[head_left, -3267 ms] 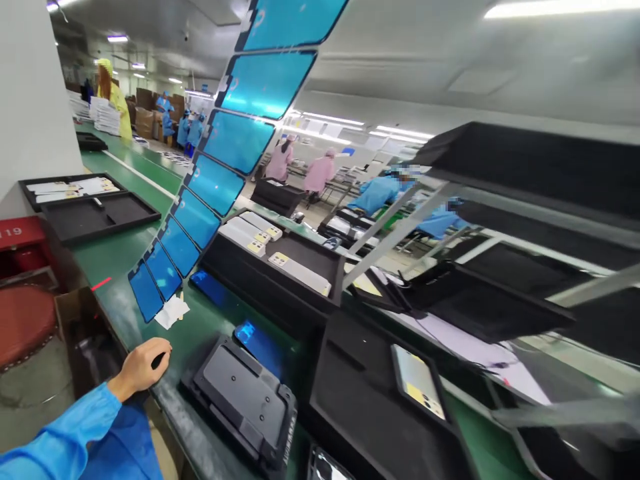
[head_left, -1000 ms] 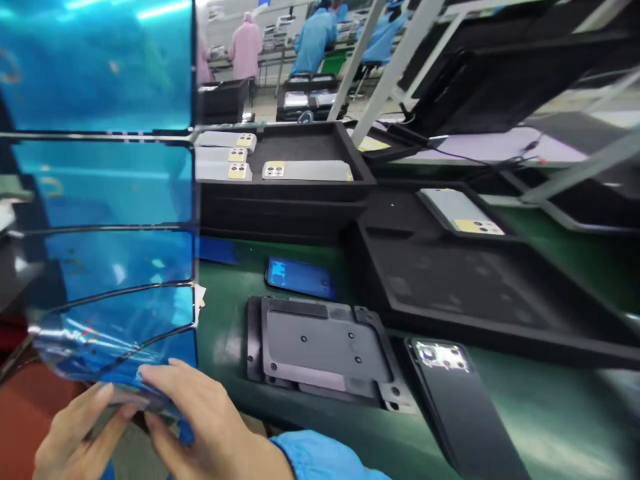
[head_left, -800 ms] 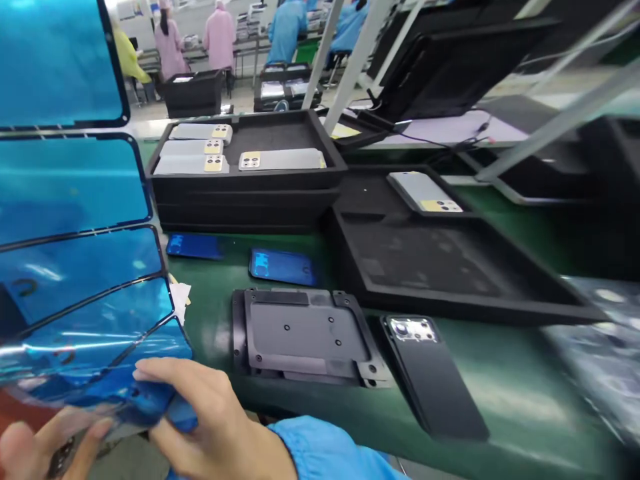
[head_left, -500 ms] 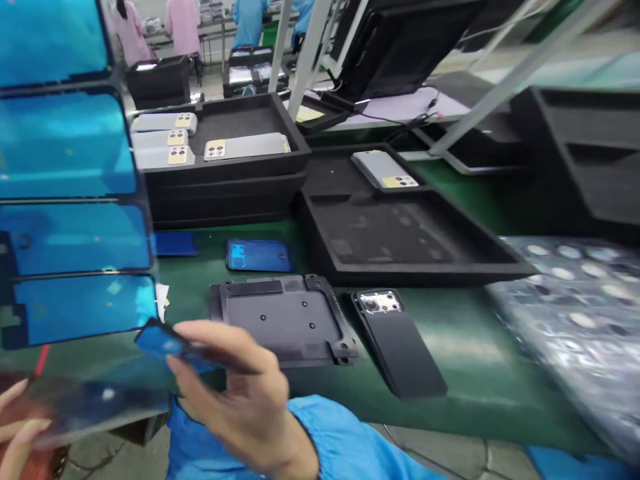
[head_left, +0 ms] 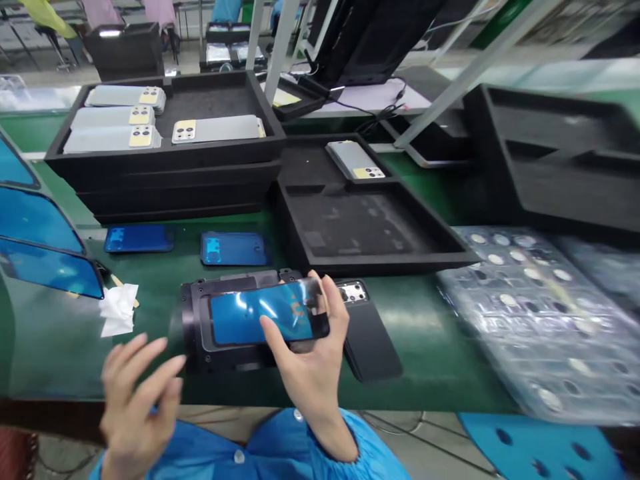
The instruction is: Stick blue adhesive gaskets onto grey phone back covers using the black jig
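My right hand point(head_left: 310, 353) pinches a blue film piece with a black frame point(head_left: 260, 319), holding it flat just above the dark metal fixture plate point(head_left: 200, 333) on the green bench. My left hand point(head_left: 137, 393) hovers at the bench's near edge with its fingers spread and nothing visible in them. The rest of the blue film strip point(head_left: 37, 243) hangs at the far left. A black phone back cover point(head_left: 373, 333) lies right of the fixture, camera end away from me.
Two blue film pieces point(head_left: 235, 248) lie behind the fixture, and a white paper scrap point(head_left: 117, 310) to its left. Stacked black trays point(head_left: 170, 160) hold silver phone backs; another black tray point(head_left: 360, 227) holds one. A clear blister sheet point(head_left: 540, 313) lies at the right.
One film piece came off the hanging strip in my right hand and moved right, over the fixture. My left hand let go of the strip and opened. The view tilted down.
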The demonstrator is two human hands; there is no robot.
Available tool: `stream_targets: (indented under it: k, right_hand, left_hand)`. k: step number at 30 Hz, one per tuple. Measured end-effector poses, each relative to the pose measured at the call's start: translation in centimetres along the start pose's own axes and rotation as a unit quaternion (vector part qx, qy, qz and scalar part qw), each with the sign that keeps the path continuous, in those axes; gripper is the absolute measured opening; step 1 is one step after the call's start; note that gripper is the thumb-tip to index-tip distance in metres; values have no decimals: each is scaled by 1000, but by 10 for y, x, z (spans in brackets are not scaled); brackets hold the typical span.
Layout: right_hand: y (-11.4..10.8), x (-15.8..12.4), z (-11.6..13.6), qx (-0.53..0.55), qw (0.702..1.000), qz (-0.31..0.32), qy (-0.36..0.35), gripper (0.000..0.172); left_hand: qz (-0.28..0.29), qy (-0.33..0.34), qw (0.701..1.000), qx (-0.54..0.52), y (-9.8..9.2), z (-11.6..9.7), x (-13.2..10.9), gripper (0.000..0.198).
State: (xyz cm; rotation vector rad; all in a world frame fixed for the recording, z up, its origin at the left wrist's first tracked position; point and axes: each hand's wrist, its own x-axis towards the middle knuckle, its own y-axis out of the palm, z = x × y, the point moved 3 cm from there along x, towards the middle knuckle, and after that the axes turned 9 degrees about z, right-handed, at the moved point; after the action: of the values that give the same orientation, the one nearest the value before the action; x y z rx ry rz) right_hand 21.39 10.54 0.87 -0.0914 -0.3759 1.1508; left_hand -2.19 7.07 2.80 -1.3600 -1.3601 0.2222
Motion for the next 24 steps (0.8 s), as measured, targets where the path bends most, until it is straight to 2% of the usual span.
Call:
stream_targets:
  k: [2,5,9,12,15,17,20,22,24]
  right_hand:
    - [-2,1,0,-20,999,12,-22,75]
    - [-5,1,3,-22,999,30,-33,72]
    - [-16,0,6,10,999,50,-7,70]
    - [-41,3,-2,-9,1000,6,-14,65]
    - [-78,7,-32,-82,996,-33,-3,50]
    - [-105,7,-61,-147,987,-44,42,46]
    - [-135,2,-100,-236,967,-14,91,61]
    - [-144,-4,-119,-259,958,7,119,77]
    - [-147,-9,-131,-259,955,24,142,87]
  left_hand:
    - [80,72,994,21,28,-17,23,38]
    - [166,94,980,52,53,-26,42,48]
    - [189,84,977,57,57,-24,44,48]
    - [187,85,977,51,54,-22,41,46]
    - [177,77,981,38,54,-24,40,44]
    - [168,67,983,36,57,-25,41,45]
    - [163,56,984,49,60,-28,44,50]
    - [166,51,983,59,61,-28,45,51]
    - [175,58,981,67,61,-29,46,50]
